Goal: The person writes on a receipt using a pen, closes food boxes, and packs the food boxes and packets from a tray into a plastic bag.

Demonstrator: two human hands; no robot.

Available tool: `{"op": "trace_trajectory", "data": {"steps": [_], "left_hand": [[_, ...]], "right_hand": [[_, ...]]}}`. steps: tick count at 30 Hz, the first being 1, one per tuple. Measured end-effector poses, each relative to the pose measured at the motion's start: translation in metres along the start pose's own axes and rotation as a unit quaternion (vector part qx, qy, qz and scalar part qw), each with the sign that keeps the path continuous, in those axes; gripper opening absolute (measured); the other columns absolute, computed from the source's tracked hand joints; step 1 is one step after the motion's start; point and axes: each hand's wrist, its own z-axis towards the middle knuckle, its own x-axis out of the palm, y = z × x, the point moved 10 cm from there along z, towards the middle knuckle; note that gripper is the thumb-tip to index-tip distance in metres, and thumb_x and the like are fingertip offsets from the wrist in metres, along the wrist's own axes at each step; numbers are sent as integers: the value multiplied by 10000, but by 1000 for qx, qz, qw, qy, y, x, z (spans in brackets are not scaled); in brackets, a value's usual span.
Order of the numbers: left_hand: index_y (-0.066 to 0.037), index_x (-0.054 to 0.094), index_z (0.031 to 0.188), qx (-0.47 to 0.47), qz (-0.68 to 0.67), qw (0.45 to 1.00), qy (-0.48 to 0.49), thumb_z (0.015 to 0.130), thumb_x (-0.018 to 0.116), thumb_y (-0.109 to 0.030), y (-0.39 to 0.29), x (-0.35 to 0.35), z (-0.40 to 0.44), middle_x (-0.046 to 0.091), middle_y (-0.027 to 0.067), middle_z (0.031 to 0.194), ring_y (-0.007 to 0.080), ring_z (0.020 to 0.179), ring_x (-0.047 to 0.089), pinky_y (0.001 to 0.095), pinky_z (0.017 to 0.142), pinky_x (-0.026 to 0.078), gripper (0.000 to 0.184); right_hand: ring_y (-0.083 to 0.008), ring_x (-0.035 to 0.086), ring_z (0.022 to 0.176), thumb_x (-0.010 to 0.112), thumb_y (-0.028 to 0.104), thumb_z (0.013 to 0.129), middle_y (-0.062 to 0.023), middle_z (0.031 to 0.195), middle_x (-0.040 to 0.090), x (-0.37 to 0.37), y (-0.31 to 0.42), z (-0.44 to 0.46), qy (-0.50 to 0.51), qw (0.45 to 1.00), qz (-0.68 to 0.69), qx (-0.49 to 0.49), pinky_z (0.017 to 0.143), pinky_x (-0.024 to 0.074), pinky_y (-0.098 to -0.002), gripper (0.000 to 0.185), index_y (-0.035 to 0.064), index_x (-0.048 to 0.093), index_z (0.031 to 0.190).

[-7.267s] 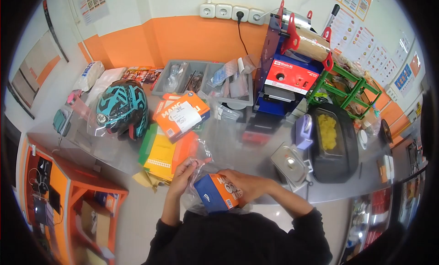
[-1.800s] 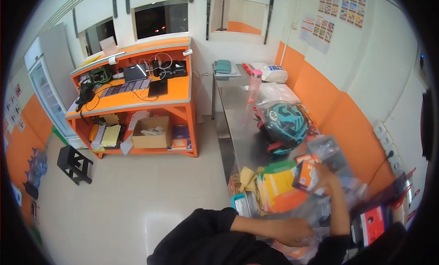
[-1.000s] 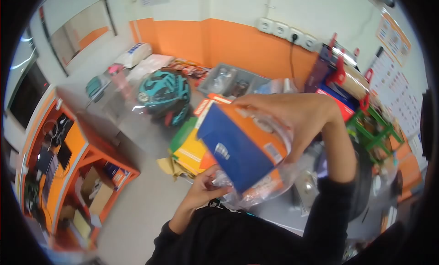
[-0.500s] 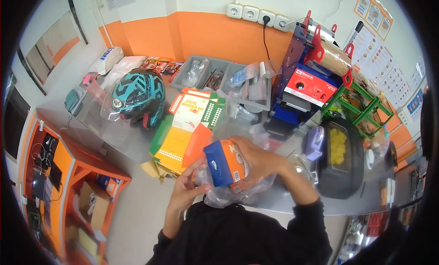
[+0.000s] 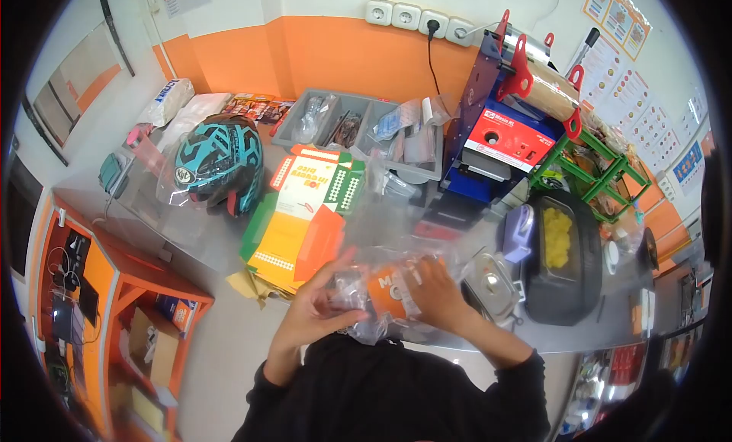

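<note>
An orange box [image 5: 393,291] with white lettering sits low inside a clear plastic bag [image 5: 371,331] at the table's front edge. My left hand [image 5: 314,311] is closed on the left side of the bag, thumb toward me. On the box's right side, my right hand [image 5: 441,298] presses with bent fingers, partly hidden by the film. Just beyond lie flattened yellow, green and orange cartons [image 5: 299,221]. Crumpled clear plastic spreads behind the box.
A teal and black helmet [image 5: 217,163] stands at the left. Behind is a grey divided tray [image 5: 354,106] of utensils and packets. A cup sealing machine [image 5: 503,137], a metal lid [image 5: 494,288] and a black container of yellow food [image 5: 563,251] are on the right.
The box has gone down into the plastic bag and turned, so its blue end no longer shows. My right hand has moved down and right with it; my left hand stays at the bag.
</note>
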Motion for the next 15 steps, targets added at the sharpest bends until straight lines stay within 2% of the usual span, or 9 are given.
{"op": "trace_trajectory", "data": {"steps": [1, 3, 5, 6, 8, 9, 11, 12, 15], "left_hand": [[-22, 336, 1417, -1, -1, 1000, 3, 710, 723, 123, -5, 1, -6, 425, 78, 1324, 143, 1078, 568, 249, 808, 542, 819], [-16, 320, 1420, -44, 52, 995, -75, 739, 708, 109, -6, -19, -19, 549, 78, 1162, 118, 901, 633, 239, 742, 554, 794], [-1, 376, 1379, -88, 117, 986, -83, 757, 695, 102, 2, -33, -30, 592, 68, 1056, 111, 849, 639, 234, 706, 550, 707], [14, 432, 1338, -128, 185, 970, -95, 774, 683, 95, 8, -42, -34, 635, 59, 949, 105, 797, 644, 229, 671, 545, 622], [27, 502, 1250, -88, 151, 979, -109, 796, 673, 73, 5, -47, -28, 641, 41, 870, 93, 762, 634, 219, 657, 527, 487], [40, 571, 1162, -48, 119, 984, -127, 818, 663, 51, 0, -51, -23, 646, 23, 791, 81, 726, 624, 210, 643, 509, 357], [41, 600, 1070, -10, 125, 982, -142, 831, 656, 36, -9, -55, -3, 646, 25, 806, 73, 718, 612, 207, 642, 496, 245], [42, 629, 977, 27, 132, 979, -156, 844, 649, 21, -18, -56, 6, 647, 28, 821, 65, 710, 599, 203, 641, 483, 136], [33, 629, 939, 124, 122, 974, -144, 865, 632, -1, -35, -39, 30, 649, 26, 818, 59, 695, 581, 198, 639, 465, 81]], "right_hand": [[-354, 425, 1145, 749, 296, 692, -171, 1240, 463, -8, -1, -3, 1, 1000, -1, 3, 932, 357, -480, 803, 10, 389, 1349], [-332, 450, 1161, 751, 247, 686, -139, 1271, 471, -58, -38, -22, -133, 936, -251, 209, 914, 409, -458, 790, 70, 401, 1372], [-330, 539, 1062, 683, 163, 751, -148, 1131, 577, -86, -86, -42, -160, 903, -226, 328, 872, 442, -421, 512, 66, 554, 1237], [-330, 539, 1062, 683, 163, 751, -148, 1131, 577, -89, -104, -57, -158, 902, -227, 333, 872, 442, -421, 512, 66, 554, 1237], [-296, 621, 878, 619, 80, 792, -123, 890, 649, -59, -140, -75, -80, 941, 158, 288, 811, 470, -389, 207, 22, 665, 985], [-296, 621, 878, 619, 80, 792, -123, 890, 649, -72, -141, -73, -80, 941, 157, 288, 811, 470, -389, 207, 22, 665, 985], [-247, 637, 748, 589, 69, 824, -91, 713, 632, -74, -124, -64, -51, 756, 606, 242, 765, 483, -358, 107, -1, 650, 771], [-206, 632, 760, 578, 86, 872, -85, 754, 620, -78, -123, -63, -99, 670, 717, 167, 742, 475, -312, 139, -10, 607, 775], [-191, 623, 705, 567, 100, 901, -83, 759, 602, -106, -116, -51, -204, 612, 748, 155, 676, 470, -285, 139, -8, 588, 818]]}}
